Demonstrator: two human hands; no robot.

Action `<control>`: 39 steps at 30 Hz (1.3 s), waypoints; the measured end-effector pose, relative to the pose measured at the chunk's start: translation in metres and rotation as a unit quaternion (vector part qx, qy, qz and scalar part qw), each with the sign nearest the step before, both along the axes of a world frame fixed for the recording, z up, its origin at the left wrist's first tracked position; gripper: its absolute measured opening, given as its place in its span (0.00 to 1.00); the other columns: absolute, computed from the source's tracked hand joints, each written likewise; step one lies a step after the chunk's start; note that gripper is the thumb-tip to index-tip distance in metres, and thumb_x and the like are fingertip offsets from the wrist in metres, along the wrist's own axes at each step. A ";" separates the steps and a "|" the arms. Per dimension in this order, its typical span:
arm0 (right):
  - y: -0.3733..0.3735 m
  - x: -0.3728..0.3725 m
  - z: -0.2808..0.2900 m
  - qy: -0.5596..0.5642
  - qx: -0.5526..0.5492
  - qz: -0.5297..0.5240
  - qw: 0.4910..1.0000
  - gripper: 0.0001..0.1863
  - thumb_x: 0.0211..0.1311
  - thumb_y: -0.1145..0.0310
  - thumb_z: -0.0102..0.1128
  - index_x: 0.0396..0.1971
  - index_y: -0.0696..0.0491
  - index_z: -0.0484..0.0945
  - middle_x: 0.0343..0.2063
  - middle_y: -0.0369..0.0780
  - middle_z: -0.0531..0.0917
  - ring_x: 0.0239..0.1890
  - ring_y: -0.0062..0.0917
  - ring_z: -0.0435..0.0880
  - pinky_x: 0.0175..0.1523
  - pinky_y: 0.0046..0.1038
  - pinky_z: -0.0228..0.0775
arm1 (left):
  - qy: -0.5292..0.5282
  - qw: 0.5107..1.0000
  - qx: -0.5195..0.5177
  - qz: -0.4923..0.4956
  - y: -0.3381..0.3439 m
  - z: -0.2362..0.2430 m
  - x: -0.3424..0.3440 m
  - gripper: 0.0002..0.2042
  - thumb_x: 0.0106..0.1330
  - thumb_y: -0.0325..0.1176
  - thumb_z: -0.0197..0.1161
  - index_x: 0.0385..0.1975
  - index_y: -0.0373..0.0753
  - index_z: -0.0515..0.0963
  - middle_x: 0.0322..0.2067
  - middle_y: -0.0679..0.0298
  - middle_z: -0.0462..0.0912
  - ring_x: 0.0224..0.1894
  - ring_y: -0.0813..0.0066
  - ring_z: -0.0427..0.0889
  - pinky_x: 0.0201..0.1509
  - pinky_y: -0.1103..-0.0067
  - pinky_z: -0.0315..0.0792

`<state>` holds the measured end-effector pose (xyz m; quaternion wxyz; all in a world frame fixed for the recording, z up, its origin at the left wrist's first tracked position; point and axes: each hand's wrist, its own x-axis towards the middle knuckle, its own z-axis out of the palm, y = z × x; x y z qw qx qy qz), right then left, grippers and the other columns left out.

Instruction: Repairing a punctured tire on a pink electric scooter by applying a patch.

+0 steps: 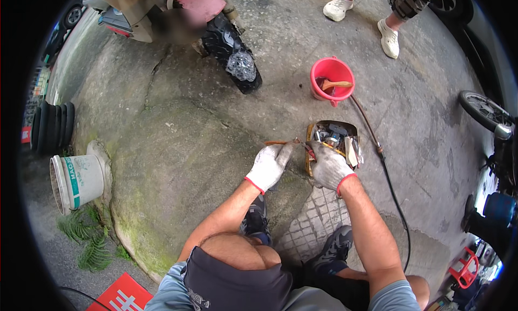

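Note:
I crouch on rough concrete with both hands in white work gloves with red cuffs. My left hand [270, 165] pinches a thin orange-brown strip or tool [278, 143] that runs to the left of the fingers. My right hand [328, 164] grips the other end of it, right at the left rim of an open metal box [310, 134] crammed with small tools and parts. The two hands are close together, almost touching.
A red bucket [330, 72] with a wooden-handled tool stands beyond the box. A black hose [389, 187] runs from it down my right side. A scooter's front tyre [234, 54] is ahead, another person's feet [364, 22] at top right, a white pail [75, 181] lying at left.

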<state>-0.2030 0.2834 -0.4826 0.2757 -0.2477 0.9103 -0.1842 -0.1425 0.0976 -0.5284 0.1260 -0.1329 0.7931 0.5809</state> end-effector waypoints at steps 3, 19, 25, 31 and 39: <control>0.004 -0.001 0.001 0.021 0.027 0.013 0.999 0.16 0.57 0.70 0.50 0.45 0.57 0.75 0.35 0.53 0.81 0.40 0.45 0.83 0.42 0.42 0.75 | -0.007 0.999 -0.029 -0.039 0.001 0.007 -0.005 0.26 0.72 0.52 0.47 0.25 0.33 0.75 0.20 0.47 0.73 0.25 0.47 0.72 0.32 0.63 0.67; -0.018 0.013 0.048 -0.393 -0.348 -0.235 0.818 0.22 0.63 0.53 0.57 0.30 0.61 0.80 0.28 0.40 0.84 0.33 0.23 0.81 0.42 0.27 0.71 | -0.229 0.870 0.418 -0.128 -0.029 0.039 -0.012 0.19 0.71 0.48 0.54 0.25 0.39 0.76 0.20 0.64 0.78 0.18 0.78 0.74 0.24 0.81 0.69; -0.023 0.013 0.047 -0.444 -0.324 -0.359 0.754 0.16 0.66 0.60 0.56 0.30 0.59 0.80 0.25 0.39 0.84 0.21 0.18 0.77 0.28 0.21 0.69 | -0.222 0.827 0.516 0.032 0.002 0.031 -0.006 0.18 0.72 0.51 0.51 0.27 0.45 0.73 0.13 0.72 0.66 0.14 0.78 0.64 0.20 0.79 0.58; -0.038 0.019 0.042 -0.435 -0.392 -0.396 0.707 0.15 0.67 0.62 0.58 0.31 0.60 0.79 0.22 0.39 0.82 0.20 0.20 0.78 0.29 0.21 0.71 | -0.218 0.810 0.525 0.141 0.013 0.054 -0.008 0.18 0.72 0.51 0.52 0.21 0.48 0.68 0.12 0.73 0.64 0.13 0.81 0.63 0.17 0.81 0.56; -0.057 0.027 0.022 -0.380 -0.419 -0.454 0.688 0.14 0.65 0.60 0.60 0.28 0.56 0.77 0.19 0.36 0.79 0.18 0.18 0.76 0.25 0.21 0.67 | -0.175 0.831 0.468 0.245 0.022 0.036 -0.003 0.20 0.71 0.54 0.51 0.20 0.50 0.68 0.11 0.75 0.61 0.12 0.82 0.61 0.17 0.81 0.56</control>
